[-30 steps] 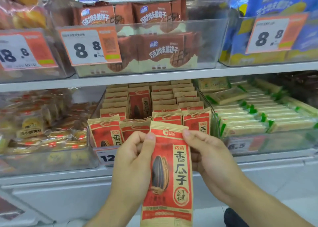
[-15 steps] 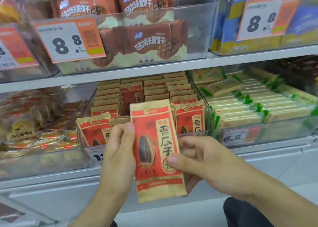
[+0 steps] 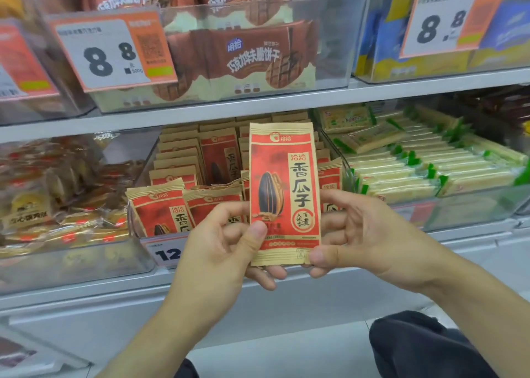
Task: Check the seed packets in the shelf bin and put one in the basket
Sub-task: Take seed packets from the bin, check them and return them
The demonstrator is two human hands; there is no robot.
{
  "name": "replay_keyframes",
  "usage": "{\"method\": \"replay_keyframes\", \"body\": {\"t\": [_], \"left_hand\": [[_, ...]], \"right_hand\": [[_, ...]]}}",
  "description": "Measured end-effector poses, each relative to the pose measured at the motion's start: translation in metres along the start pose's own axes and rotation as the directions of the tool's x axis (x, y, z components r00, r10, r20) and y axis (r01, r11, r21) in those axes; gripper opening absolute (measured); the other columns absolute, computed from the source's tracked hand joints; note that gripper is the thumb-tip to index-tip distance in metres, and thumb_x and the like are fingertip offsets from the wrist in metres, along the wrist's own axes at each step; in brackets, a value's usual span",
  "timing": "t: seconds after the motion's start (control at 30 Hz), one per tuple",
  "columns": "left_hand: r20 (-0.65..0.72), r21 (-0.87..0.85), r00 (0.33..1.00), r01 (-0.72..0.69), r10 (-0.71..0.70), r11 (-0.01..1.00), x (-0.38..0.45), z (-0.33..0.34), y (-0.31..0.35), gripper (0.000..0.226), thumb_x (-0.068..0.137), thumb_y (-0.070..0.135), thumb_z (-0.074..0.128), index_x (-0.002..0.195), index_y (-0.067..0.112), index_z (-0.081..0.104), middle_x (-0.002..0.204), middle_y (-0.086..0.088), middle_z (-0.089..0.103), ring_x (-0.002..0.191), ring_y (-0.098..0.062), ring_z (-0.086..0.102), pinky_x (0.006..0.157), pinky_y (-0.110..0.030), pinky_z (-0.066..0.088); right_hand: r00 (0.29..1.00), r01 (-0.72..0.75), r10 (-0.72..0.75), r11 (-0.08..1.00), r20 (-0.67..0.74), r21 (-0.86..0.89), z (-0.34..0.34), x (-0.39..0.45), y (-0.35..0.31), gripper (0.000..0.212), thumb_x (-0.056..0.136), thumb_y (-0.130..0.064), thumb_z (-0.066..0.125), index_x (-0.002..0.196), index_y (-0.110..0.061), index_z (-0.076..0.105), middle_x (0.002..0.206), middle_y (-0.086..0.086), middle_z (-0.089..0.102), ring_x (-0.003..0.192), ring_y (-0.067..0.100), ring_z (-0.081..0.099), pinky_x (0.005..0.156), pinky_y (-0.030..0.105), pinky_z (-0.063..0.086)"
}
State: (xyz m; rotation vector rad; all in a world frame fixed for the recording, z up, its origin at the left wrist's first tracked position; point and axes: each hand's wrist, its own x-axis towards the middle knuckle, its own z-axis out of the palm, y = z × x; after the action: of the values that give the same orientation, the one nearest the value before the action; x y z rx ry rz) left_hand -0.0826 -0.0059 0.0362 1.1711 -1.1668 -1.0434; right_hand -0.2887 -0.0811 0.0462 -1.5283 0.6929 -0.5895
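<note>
A dark trouser knee (image 3: 424, 349) occupies the lower right of the frame. Both forearms rise from the bottom edge toward frame centre.

The left hand (image 3: 220, 248) grips the packet (image 3: 284, 194) at its lower left corner: the thumb (image 3: 253, 235) presses on the front face, and the curled fingers lie behind the packet. The right hand (image 3: 361, 234) grips the lower right corner: the thumb lies on the front face at the bottom edge, the index finger touches the right edge higher up, and the remaining fingers curl beneath and behind the packet. Both hands are closed on the packet.

The packet stands upright at frame centre, front face toward the camera, red and tan with a black sunflower seed printed on it. It is held in front of the bin (image 3: 137, 176), clear of it.

The bin sits on the lower shelf (image 3: 86, 288) behind the hands and holds rows of identical packets standing upright. A price tag (image 3: 166, 251) is fixed to its front wall. A bin of pale green-trimmed bars (image 3: 424, 171) stands just to the right. On the upper shelf, a clear bin of brown biscuit packs (image 3: 246, 56) carries an orange price tag (image 3: 111, 50).
</note>
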Motion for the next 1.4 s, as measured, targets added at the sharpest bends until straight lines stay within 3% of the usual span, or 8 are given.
{"method": "replay_keyframes", "body": {"t": [0.17, 0.37, 0.53, 0.67, 0.8, 0.97, 1.17, 1.4], "left_hand": [[0.035, 0.021, 0.999, 0.018, -0.018, 1.0, 0.0, -0.001, -0.001, 0.037, 0.088, 0.025, 0.058, 0.121, 0.009, 0.054, 0.087, -0.018, 0.076, 0.065, -0.037, 0.073, 0.047, -0.034, 0.058], [0.029, -0.025, 0.991, 0.132, -0.131, 0.991, -0.001, 0.0, 0.0, 0.041, 0.089, 0.047, 0.045, 0.108, 0.02, 0.07, 0.097, -0.009, 0.078, 0.081, -0.027, 0.076, 0.066, -0.037, 0.059], [-0.01, 0.003, 0.988, 0.151, -0.151, 0.989, 0.0, 0.0, 0.002, 0.032, 0.104, 0.032, 0.04, 0.11, 0.011, 0.064, 0.086, -0.013, 0.078, 0.068, -0.029, 0.075, 0.056, -0.036, 0.06], [0.042, 0.063, 0.987, 0.154, -0.156, 0.986, -0.001, 0.002, -0.001, 0.036, 0.096, 0.041, 0.045, 0.111, 0.014, 0.063, 0.089, -0.011, 0.078, 0.071, -0.029, 0.075, 0.054, -0.034, 0.058], [0.095, 0.127, 0.985, 0.128, -0.14, 0.984, -0.003, 0.008, 0.0, 0.047, 0.086, 0.055, 0.046, 0.111, 0.018, 0.062, 0.086, -0.009, 0.076, 0.069, -0.032, 0.073, 0.056, -0.043, 0.06], [0.071, 0.213, 0.994, 0.061, -0.077, 0.975, -0.003, 0.008, 0.0, 0.068, 0.093, 0.068, 0.044, 0.088, 0.003, 0.059, 0.069, -0.027, 0.061, 0.048, -0.036, 0.057, 0.043, -0.038, 0.047], [0.097, 0.218, 0.995, -0.018, -0.003, 0.976, -0.002, 0.008, -0.001, 0.036, 0.097, 0.04, 0.046, 0.081, 0.011, 0.06, 0.058, -0.008, 0.057, 0.046, -0.027, 0.052, 0.041, -0.032, 0.04], [0.133, 0.236, 0.991, -0.008, -0.025, 0.972, -0.004, 0.006, 0.0, 0.032, 0.093, 0.046, 0.046, 0.076, 0.023, 0.062, 0.058, -0.002, 0.054, 0.048, -0.024, 0.054, 0.045, -0.035, 0.045]], "right_hand": [[1.0, 0.006, -0.006, 0.995, 0.0, -0.1, 0.0, -0.001, -0.003, 0.067, 0.082, 0.007, 0.077, 0.136, -0.024, 0.053, 0.109, 0.015, 0.076, 0.089, 0.036, 0.073, 0.074, 0.04, 0.062], [0.994, -0.036, 0.053, 0.983, 0.091, -0.179, 0.0, -0.003, 0.002, 0.067, 0.083, 0.011, 0.077, 0.136, -0.024, 0.056, 0.11, 0.015, 0.075, 0.08, 0.038, 0.07, 0.072, 0.04, 0.059], [0.989, -0.115, 0.099, 0.982, -0.108, -0.151, 0.004, -0.003, 0.002, 0.074, 0.069, -0.028, 0.088, 0.134, -0.033, 0.052, 0.109, 0.001, 0.075, 0.089, 0.028, 0.076, 0.081, 0.045, 0.062], [0.954, -0.052, -0.071, 0.916, -0.29, -0.397, 0.011, -0.003, 0.004, 0.056, 0.078, -0.034, 0.084, 0.125, -0.046, 0.055, 0.1, -0.014, 0.066, 0.082, 0.009, 0.071, 0.081, 0.037, 0.061], [0.96, -0.063, -0.071, 0.885, -0.269, -0.461, 0.022, -0.003, 0.011, 0.031, 0.093, -0.042, 0.066, 0.123, -0.044, 0.058, 0.1, -0.016, 0.065, 0.089, 0.003, 0.066, 0.082, 0.032, 0.058], [0.998, -0.049, 0.032, 0.954, -0.062, -0.296, 0.035, -0.001, 0.01, 0.063, 0.093, -0.076, 0.039, 0.105, -0.023, 0.072, 0.098, 0.007, 0.074, 0.088, 0.028, 0.072, 0.085, 0.053, 0.058], [0.994, -0.106, 0.097, 0.953, -0.046, -0.283, 0.039, 0.002, 0.003, 0.064, 0.095, -0.07, 0.036, 0.099, -0.017, 0.073, 0.089, 0.001, 0.077, 0.081, 0.024, 0.074, 0.082, 0.052, 0.061], [0.992, -0.127, 0.125, 0.964, -0.023, -0.232, 0.045, -0.002, -0.001, 0.062, 0.105, -0.051, 0.024, 0.09, -0.018, 0.074, 0.086, -0.004, 0.078, 0.078, 0.01, 0.074, 0.075, 0.028, 0.059]]}}
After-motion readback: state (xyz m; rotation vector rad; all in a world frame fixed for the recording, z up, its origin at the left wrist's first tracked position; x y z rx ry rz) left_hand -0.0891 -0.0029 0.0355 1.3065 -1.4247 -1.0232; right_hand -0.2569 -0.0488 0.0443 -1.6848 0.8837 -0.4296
